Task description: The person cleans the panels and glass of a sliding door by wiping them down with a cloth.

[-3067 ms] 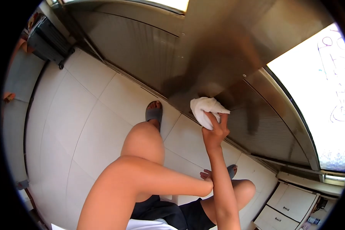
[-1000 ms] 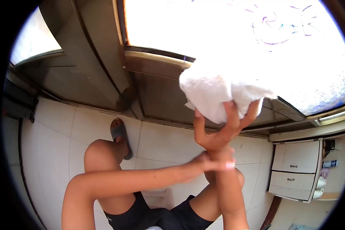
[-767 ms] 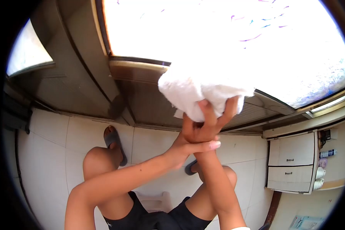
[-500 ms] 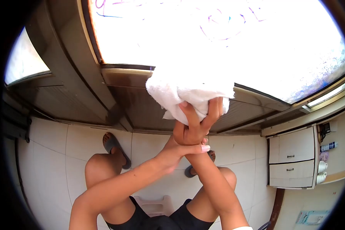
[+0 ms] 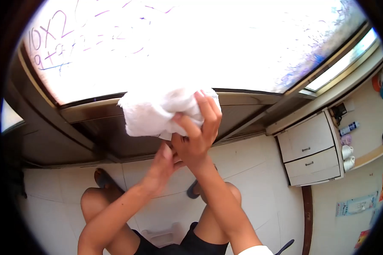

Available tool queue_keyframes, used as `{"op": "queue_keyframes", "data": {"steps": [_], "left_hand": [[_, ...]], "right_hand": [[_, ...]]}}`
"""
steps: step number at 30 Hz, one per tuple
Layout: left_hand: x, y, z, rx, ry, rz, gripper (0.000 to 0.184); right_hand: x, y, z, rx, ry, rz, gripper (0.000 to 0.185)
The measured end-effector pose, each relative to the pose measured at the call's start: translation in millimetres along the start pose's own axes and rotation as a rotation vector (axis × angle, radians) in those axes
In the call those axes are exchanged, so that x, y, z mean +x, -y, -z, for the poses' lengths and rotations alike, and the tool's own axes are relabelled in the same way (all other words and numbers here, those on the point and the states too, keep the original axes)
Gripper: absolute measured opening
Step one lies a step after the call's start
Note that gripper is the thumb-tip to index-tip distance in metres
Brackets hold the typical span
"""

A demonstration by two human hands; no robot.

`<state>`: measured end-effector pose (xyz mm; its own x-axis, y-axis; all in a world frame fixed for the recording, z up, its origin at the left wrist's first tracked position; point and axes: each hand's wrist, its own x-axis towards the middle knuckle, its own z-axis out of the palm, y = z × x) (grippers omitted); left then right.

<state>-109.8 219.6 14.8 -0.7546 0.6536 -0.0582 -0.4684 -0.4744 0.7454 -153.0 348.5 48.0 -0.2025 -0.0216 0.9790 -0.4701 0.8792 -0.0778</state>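
A crumpled white cloth (image 5: 161, 112) lies against the lower edge of a bright glass pane (image 5: 191, 55) with handwriting on it. My right hand (image 5: 200, 127) is closed on the cloth's right side, its fingers bent over the folds. Just below the cloth, my left hand (image 5: 159, 168) has its thumb raised and its fingers partly hidden behind my right wrist. Nothing shows in that left hand. Dark metal panelling (image 5: 127, 136) runs under the pane.
White drawers (image 5: 308, 148) stand at the right, beside a shelf with a spray can (image 5: 349, 128) and white rolls (image 5: 348, 157). A low pale stool (image 5: 161, 236) is between my legs on the tiled floor (image 5: 259, 191). Papers hang at the lower right.
My right hand first held the cloth on the dark lower panel, then moved up to the glass edge. My left hand gripped my right wrist and has since loosened. The view has turned rightward.
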Motion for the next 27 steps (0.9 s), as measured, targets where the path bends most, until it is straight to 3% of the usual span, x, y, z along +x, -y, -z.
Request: {"op": "queue_keyframes", "data": {"steps": [3, 6, 8, 12, 16, 19, 20, 22, 26, 27], "left_hand": [[1.1, -13.8, 6.9, -0.125, -0.065, 0.078, 0.071], [-1.1, -12.6, 24.9, -0.243, -0.268, 0.162, 0.068], [-2.1, -5.6, 51.8, -0.323, -0.337, 0.186, 0.066], [-6.5, -33.3, 23.4, -0.045, -0.353, 0.053, 0.069], [2.1, -17.7, 19.1, 0.421, -0.047, -0.159, 0.085], [4.7, -13.0, 15.0, 0.143, 0.116, -0.062, 0.093], [1.0, -11.7, 23.1, 0.177, 0.107, -0.005, 0.089], [-2.5, -3.4, 41.6, 0.597, 0.069, -0.204, 0.083], [-23.9, -25.3, 50.4, -0.105, -0.059, 0.029, 0.086], [-26.8, -28.0, 56.5, -0.025, -0.070, 0.010, 0.080]], "right_hand": [[-1.0, -24.8, 12.6, 0.009, 0.011, -0.032, 0.062], [3.9, -31.8, 14.2, 0.180, -0.269, -0.211, 0.061], [-10.6, -59.6, 23.7, -0.127, -0.180, -0.276, 0.067], [-17.3, -74.7, 33.0, -0.161, -0.059, -0.346, 0.067], [-27.0, -28.0, 37.0, -0.054, 0.062, -0.393, 0.067], [-31.2, 7.2, 35.0, 0.200, 0.111, -0.498, 0.067], [-31.5, 13.2, 25.5, 0.413, 0.080, -0.592, 0.054], [-15.3, 16.9, 39.5, 0.634, 0.308, -0.621, 0.042], [-5.2, -3.7, 43.3, 1.209, 0.477, -0.976, 0.050], [-2.6, -2.5, 44.7, 1.302, 0.452, -1.071, 0.047]]}}
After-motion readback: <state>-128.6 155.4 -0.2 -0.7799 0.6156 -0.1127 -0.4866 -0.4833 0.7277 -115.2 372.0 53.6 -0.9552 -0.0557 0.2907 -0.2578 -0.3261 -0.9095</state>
